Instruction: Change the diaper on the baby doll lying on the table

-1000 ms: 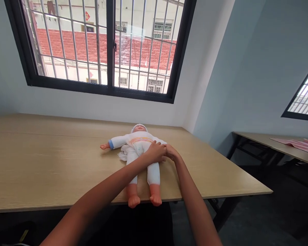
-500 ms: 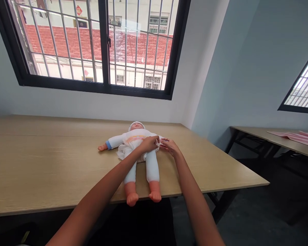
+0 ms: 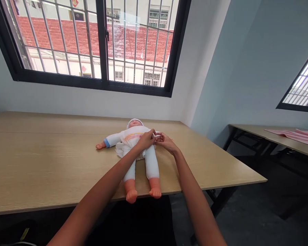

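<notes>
On its back on the wooden table lies a baby doll (image 3: 151, 164) in a white outfit and cap, feet toward me at the near edge. A white diaper (image 3: 120, 149) with a coloured front band wraps its waist, one frilly side sticking out. My left hand (image 3: 146, 139) rests over the doll's waist, fingers pinched on the diaper's edge at the right side. Close against it, my right hand (image 3: 167, 142) has curled fingers, their tips meeting near the left fingertips. Whatever lies between the right fingertips is too small to make out. The hands partly hide the doll's arm on that side.
The wooden table (image 3: 53, 164) reaches a wall below a barred window (image 3: 102, 82). Its near edge and right corner stand above the dark floor. To the right is another table (image 3: 248, 131) with a pink striped cloth (image 3: 289, 135) on it.
My right hand has moved left and its spread fingers have curled in beside the left hand. My left hand has shifted slightly up and left in view. The doll stays lying there.
</notes>
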`<state>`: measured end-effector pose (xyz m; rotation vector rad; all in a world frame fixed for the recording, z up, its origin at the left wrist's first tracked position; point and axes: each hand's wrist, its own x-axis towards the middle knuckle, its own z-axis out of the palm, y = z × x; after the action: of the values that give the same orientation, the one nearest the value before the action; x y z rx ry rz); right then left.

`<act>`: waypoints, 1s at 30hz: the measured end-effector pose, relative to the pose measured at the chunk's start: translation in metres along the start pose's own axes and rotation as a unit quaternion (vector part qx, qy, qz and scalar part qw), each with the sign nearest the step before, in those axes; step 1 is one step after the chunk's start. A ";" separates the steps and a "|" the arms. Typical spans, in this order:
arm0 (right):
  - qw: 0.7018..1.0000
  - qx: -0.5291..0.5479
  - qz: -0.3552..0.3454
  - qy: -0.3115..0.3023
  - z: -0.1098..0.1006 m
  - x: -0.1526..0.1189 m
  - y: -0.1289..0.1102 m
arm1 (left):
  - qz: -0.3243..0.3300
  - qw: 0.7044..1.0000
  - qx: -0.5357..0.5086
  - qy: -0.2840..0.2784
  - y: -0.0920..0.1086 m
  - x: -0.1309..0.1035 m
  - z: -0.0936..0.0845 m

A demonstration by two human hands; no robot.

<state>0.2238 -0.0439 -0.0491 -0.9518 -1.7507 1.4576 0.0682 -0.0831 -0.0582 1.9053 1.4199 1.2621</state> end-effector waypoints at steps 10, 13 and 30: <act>0.999 0.017 0.010 0.046 -0.010 0.002 0.005 | -0.012 0.999 -0.035 -0.020 0.005 -0.004 -0.005; 0.994 0.053 0.014 0.096 -0.012 0.004 0.007 | -0.009 1.000 -0.005 -0.027 0.000 -0.002 -0.002; 0.977 0.111 0.016 0.181 -0.011 0.001 0.000 | 0.028 0.990 0.134 -0.014 0.006 -0.005 0.003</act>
<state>0.2322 -0.0374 -0.0472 -1.0530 -1.2876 1.3637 0.0734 -0.0892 -0.0565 2.1415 1.6002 1.1087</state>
